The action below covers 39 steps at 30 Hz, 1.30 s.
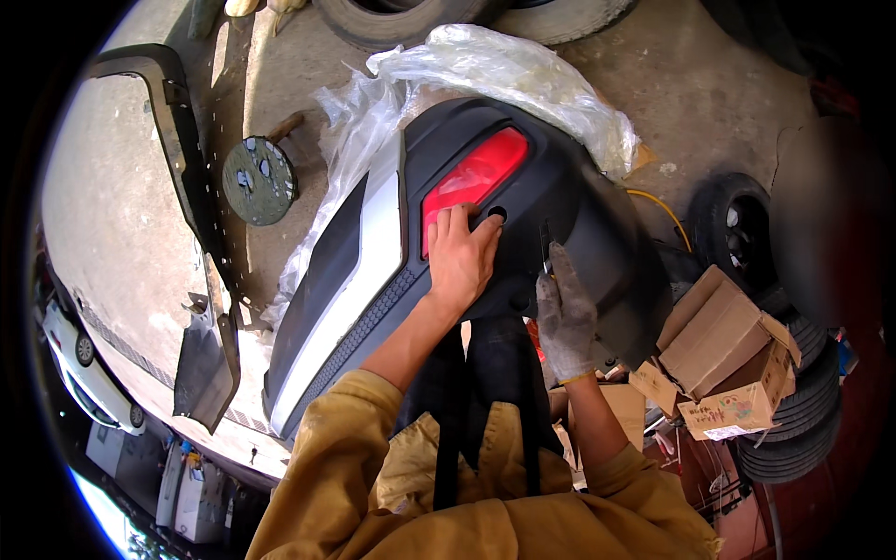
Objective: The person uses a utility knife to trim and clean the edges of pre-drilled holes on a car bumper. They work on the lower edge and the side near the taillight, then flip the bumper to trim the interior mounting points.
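Observation:
A large black car bumper (560, 187) with a white painted strip (385, 205) lies before me. A red light lens (485, 166) is set in it. My bare left hand (460, 259) rests on the bumper, its fingertips at the lens's near end. The thumb lies beside a round hole (497, 214); the fingers are bent but apart, with nothing visible between them. In a grey-white work glove, my right hand (566, 317) grips a thin, dark, blade-like tool (545, 245) pointing away from me. Its handle is mostly hidden by the glove.
Crumpled clear plastic wrap (504, 79) lies around the bumper's far side. To the left are a round stool (259, 180) and another bumper piece (182, 140). Cardboard boxes (723, 345) and stacked tyres (793, 439) stand at right. A yellow hose (665, 207) runs behind the bumper.

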{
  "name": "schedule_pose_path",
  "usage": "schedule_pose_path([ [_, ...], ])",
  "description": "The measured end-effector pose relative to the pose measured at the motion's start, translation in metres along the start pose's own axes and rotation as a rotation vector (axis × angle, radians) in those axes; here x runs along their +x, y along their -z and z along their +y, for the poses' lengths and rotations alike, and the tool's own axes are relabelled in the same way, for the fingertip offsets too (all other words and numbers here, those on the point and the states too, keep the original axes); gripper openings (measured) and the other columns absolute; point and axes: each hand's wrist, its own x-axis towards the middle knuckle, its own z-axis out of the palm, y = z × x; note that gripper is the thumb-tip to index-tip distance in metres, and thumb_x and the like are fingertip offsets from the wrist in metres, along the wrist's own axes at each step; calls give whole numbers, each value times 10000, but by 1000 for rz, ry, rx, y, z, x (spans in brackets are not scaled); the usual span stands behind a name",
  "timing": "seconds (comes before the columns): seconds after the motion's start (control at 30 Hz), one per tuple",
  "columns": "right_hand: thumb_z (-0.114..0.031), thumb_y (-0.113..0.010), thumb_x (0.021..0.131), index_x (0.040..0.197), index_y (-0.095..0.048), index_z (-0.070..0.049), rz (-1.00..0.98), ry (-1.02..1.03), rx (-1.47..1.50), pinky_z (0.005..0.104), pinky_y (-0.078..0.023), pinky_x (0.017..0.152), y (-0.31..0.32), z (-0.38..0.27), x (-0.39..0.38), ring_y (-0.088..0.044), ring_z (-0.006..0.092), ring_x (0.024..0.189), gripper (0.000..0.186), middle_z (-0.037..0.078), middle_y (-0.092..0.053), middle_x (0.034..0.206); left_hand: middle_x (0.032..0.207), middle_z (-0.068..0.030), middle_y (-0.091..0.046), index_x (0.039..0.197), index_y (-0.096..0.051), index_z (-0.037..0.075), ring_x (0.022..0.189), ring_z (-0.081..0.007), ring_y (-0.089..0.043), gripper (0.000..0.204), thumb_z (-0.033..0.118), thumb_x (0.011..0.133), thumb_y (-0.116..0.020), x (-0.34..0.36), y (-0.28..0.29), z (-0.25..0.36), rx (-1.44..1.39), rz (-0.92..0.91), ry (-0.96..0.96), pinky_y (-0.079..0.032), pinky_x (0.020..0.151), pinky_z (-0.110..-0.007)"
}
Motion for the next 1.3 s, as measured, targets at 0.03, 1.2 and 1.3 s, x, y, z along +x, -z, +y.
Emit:
schedule_pose_path([
  [0.03, -81, -612, 1009, 1433, -568, -10, 14, 37, -20, 362, -557, 904, -1, 1, -1, -722, 281, 1005, 432, 192, -715, 1184, 1085, -115, -608, 1089, -768, 110, 1001, -315, -574, 222, 161, 873, -764, 2, 0, 4, -3, -21, 27, -449, 855, -426],
  [1.2, -334, -572, 1065, 1486, -530, -22, -222, -156, 236, 304, -547, 835, 102, -96, -38, -667, 167, 928, 525, 106, -689, 1277, 1202, -72, -571, 1131, -714, 151, 1199, -285, -526, 304, 384, 948, -648, -21, -21, 33, 292, -125, 166, -436, 926, -535],
  [1.3, -336, -542, 1071, 1479, -533, -23, -77, 210, 110, 356, -430, 1134, 103, -37, -32, -570, 269, 1350, 514, 188, -604, 1448, 1267, -78, -583, 1181, -742, 215, 1226, -293, -533, 340, 446, 955, -636, -4, -17, 38, 347, -275, 204, -427, 966, -554],
])
